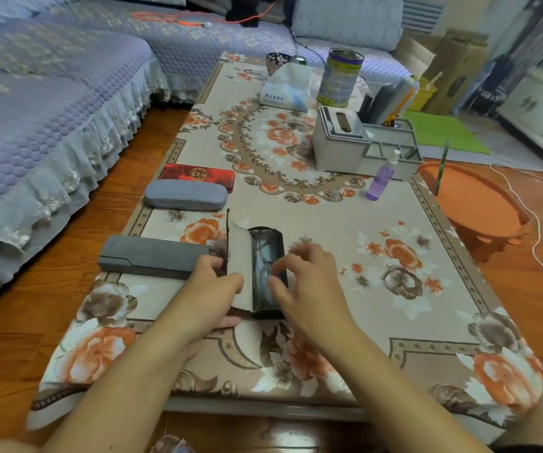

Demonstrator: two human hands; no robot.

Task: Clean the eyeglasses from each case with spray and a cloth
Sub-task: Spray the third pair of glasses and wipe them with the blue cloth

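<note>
1. Soft, even indoor light covers the worktop (345, 230); no single source shows, and no hard glare appears on its patterned cloth.
2. Shadows are faint: a thin dark edge lies under the hands (263, 282) and beside the open case (263, 273).
3. Wide-angle distortion bends the sofa (51, 109) and the wooden floor (34, 305) outward toward the frame edges.
4. The far right corner is smeared and out of focus; the near edge and forearms look soft.
5. The spray bottle (382, 178) leans with the lens curve, its purple liquid faintly lit through.
6. Colours run slightly washed, with detail sharpest at centre.
</note>
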